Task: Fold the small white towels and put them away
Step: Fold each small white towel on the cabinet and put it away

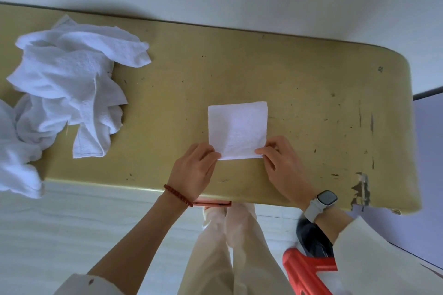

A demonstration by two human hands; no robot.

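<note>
the folded square white terry towel [237,130] is lying on the scuffed yellow tabletop [311,93], extending toward 12 o'clock from both grips; left hand [191,170] and right hand [282,165] are pinching its near corners, equally close.

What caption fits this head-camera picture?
Both hands, left and right, pinch a folded towel beside the unfolded pile.

The head-worn wide-angle camera is looking steeply down from close above the table [299,74], facing its far edge and taking in the floor beneath.
</note>
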